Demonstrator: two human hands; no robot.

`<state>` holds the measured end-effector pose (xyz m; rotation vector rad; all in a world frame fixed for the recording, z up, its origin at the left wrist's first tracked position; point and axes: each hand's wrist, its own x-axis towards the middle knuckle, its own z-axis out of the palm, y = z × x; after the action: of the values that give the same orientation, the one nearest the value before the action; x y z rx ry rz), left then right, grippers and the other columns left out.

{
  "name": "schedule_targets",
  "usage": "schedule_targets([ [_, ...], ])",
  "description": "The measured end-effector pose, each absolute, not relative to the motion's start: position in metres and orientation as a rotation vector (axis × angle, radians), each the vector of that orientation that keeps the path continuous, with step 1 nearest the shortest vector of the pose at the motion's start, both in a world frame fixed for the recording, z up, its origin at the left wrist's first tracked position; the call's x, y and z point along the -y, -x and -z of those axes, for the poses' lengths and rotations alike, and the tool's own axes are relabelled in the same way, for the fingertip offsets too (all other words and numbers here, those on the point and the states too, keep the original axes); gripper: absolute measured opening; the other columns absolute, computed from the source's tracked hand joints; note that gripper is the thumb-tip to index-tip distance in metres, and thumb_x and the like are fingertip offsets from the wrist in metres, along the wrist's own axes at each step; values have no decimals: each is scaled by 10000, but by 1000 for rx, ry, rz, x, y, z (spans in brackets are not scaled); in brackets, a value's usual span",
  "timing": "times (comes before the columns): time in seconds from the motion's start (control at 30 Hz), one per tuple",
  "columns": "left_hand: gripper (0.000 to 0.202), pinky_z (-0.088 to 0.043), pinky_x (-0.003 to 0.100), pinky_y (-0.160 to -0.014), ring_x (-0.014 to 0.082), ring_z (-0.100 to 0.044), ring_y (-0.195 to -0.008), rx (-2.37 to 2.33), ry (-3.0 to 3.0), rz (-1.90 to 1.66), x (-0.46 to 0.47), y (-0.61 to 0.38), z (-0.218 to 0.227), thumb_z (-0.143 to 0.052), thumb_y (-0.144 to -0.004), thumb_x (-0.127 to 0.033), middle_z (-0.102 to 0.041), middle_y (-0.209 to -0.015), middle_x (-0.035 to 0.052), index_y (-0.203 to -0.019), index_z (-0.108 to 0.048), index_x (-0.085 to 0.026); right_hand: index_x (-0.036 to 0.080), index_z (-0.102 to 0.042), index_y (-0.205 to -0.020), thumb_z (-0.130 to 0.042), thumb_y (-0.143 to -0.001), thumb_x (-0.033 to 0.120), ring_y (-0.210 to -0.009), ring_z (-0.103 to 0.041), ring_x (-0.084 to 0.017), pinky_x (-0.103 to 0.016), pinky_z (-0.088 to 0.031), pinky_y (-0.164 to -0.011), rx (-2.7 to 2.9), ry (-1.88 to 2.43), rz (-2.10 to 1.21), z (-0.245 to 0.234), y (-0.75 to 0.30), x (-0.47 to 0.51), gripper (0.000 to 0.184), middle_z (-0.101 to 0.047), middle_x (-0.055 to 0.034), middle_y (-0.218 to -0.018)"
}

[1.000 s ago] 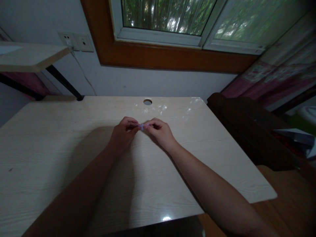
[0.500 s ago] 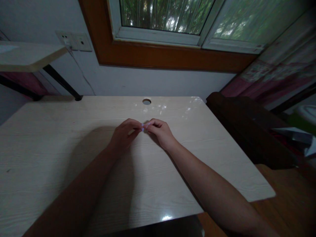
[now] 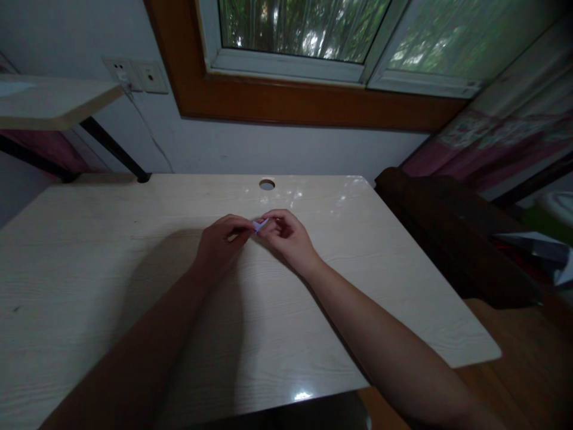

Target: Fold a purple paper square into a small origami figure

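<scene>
Between my fingertips, over the middle of the desk, is a small piece of lavender folded paper [image 3: 259, 226] with a V-shaped outline. My left hand [image 3: 224, 239] pinches its left side between thumb and index finger. On the other side, my right hand [image 3: 289, 236] has its thumb and fingers closed on the right part, with the index finger over the top. My fingers cover much of the paper, so its full shape is hidden. Both hands are just above the pale wood-grain desk [image 3: 286, 334], and it is unclear whether they touch it.
A round cable hole [image 3: 267, 185] lies near the desk's back edge. A raised shelf [image 3: 58, 104] on black legs stands at the left. Behind are a wall socket [image 3: 152, 77] with a white cable and a window. Dark wooden furniture [image 3: 430, 227] borders the right side.
My right fingers have shifted up slightly and spread a little from the left ones. More of the lavender paper now shows, in a V shape.
</scene>
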<state>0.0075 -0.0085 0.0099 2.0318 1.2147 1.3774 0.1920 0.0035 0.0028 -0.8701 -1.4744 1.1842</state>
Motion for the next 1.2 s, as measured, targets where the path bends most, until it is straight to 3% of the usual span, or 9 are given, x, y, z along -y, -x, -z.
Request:
schedule_targets([
  [0.2, 81, -544, 253, -745, 145, -671, -813, -1226, -1958, -1355, 9, -8, -9, -667, -849, -279, -721, -905, 21, -898, -699, -223, 273, -649, -1053, -692, -838, 273, -781, -620, -126, -293, -532, -707, 1644, 831, -805, -9, -196, -1, 220, -611, -54, -1141],
  [0.4, 84, -541, 268, -758, 151, -669, -825, -1198, -2002, -1351, 7, -7, -6, -660, -857, -269, -721, -906, 22, -926, -694, -235, 288, -718, -922, -665, -875, 277, -979, -618, -180, -338, -532, -810, 1832, 805, -625, -15, -199, -1, 71, -660, -40, -1037],
  [0.73, 84, -552, 283, -807, 159, -682, -841, -1212, -2051, -1308, 8, -9, -4, -636, -871, -270, -728, -909, 21, -918, -689, -226, 262, -713, -873, -655, -892, 264, -905, -628, -175, -334, -505, -819, 1834, 807, -660, -17, -199, -1, 61, -677, -27, -916],
  [1.03, 52, -556, 271, -784, 147, -683, -790, -1274, -2079, -1306, 9, -9, -1, -658, -852, -235, -726, -875, 2, -901, -673, -229, 227, -682, -861, -707, -844, 320, -798, -609, -156, -293, -479, -724, 1699, 909, -807, -10, -197, -1, 98, -639, -21, -861],
  [1.2, 138, -568, 262, -774, 141, -698, -796, -1242, -1985, -1346, 10, -12, 0, -688, -838, -270, -709, -903, 14, -952, -637, -211, 225, -681, -870, -710, -838, 309, -791, -606, -149, -285, -470, -723, 1662, 907, -855, -6, -196, -1, 94, -648, -15, -853],
])
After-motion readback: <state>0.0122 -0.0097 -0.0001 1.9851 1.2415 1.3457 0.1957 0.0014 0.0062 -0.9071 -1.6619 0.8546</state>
